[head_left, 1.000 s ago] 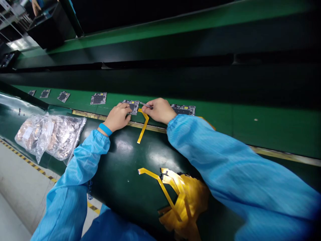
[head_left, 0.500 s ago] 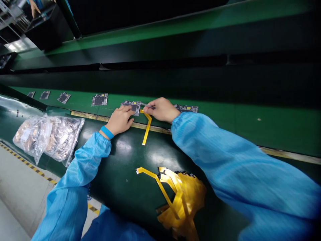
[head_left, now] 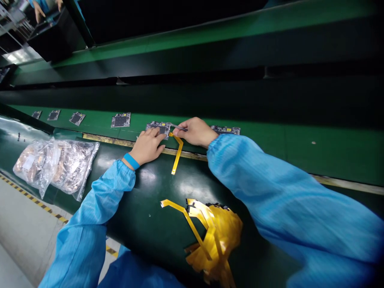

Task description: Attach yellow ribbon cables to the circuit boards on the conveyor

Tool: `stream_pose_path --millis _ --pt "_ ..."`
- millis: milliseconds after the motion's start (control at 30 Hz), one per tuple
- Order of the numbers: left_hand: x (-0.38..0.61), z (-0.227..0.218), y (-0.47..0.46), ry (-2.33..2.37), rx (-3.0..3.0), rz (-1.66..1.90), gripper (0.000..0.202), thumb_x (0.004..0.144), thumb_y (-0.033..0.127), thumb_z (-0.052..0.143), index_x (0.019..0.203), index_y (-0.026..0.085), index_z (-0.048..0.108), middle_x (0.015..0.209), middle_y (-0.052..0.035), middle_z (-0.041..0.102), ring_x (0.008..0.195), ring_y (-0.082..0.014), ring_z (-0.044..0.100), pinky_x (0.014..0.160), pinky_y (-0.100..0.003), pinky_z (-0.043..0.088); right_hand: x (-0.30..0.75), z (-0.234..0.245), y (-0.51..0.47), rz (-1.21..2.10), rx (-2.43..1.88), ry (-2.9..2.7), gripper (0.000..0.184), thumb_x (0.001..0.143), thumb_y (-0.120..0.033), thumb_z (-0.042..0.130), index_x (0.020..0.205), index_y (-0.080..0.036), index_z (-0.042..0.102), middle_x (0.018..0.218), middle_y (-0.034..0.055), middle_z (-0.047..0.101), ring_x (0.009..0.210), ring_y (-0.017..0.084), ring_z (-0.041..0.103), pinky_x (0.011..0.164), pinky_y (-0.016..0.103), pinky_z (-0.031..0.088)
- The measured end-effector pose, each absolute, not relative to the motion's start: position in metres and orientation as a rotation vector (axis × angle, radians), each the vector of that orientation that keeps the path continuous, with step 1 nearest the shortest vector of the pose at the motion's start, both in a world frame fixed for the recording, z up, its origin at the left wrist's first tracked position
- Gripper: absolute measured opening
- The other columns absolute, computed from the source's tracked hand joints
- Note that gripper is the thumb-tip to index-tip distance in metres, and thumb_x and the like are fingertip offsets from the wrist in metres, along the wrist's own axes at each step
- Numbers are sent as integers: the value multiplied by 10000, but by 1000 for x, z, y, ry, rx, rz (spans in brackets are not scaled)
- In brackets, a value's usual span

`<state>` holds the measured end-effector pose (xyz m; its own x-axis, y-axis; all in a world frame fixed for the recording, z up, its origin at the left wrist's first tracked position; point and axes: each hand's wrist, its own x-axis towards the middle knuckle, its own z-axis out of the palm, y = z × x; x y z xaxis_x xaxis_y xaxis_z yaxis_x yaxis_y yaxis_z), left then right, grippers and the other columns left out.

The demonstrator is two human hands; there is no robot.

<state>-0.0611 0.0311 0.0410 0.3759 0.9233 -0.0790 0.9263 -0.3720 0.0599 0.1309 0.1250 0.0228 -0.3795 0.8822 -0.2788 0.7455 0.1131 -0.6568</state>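
R hand point(head_left: 196, 132) by flex point(head_left: 178, 156), long axis twd wearer.

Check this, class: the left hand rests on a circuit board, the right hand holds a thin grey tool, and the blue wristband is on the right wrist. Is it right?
Not quite: the head view shows the blue wristband on the left wrist, not the right. The left hand rests on a circuit board, and the right hand holds a thin grey tool.

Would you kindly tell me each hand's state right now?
Left hand: open, resting on a circuit board.
Right hand: closed, holding a thin grey tool.
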Motion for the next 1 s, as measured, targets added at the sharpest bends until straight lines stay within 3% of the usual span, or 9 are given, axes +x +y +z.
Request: stream_pose_path --millis 200,400,633,767,867,1000 --pt "-50 42 26 1711 2519 -97 484 1040 369 588 1479 167 601 1568 -226 534 1433 -382 522 1109 -503 459 139 16 126 1115 -1608 -2167 117 864 -266 745 854 -203 844 766 12 792 769 197 718 658 258 520" --pt "-28 35 19 1786 2550 -157 606 1047 500 554 1572 199 519 1621 -257 467 1484 -468 449 1127 -576 414 146 18 125 1125 -1624 -2170 120 862 -251 740 875 -206 851 779 10 795 774 201 723 670 266 514" --pt "-10 33 16 1832 2536 -201 645 1051 559 518 1579 189 521 1653 -261 426 1493 -511 424 1158 -613 381 152 17 124 1090 -1655 -2187 121 872 -244 732 893 -213 847 799 10 798 773 193 715 679 262 501" --pt "-5 32 16 1845 2537 -201 648 1057 553 505 1585 178 513 1651 -266 428 1492 -510 427 1161 -626 380 160 15 124 957 -1612 -2330 169 910 -344 704 904 -244 842 787 10 788 740 199 696 630 277 456" --pt "-1 31 16 1841 2548 -185 645 1056 555 503 1579 178 521 1649 -261 434 1489 -507 432 1161 -627 384 165 20 120 778 -1614 -2390 318 983 -484 605 949 -277 843 932 39 812 824 234 717 644 299 441" --pt "3 29 16 1846 2548 -188 634 1060 557 490 1564 177 545 1649 -256 437 1488 -512 432 1166 -633 378 164 25 114 619 -1608 -2446 384 1038 -454 480 1055 -290 828 1133 59 806 942 270 731 670 328 439"
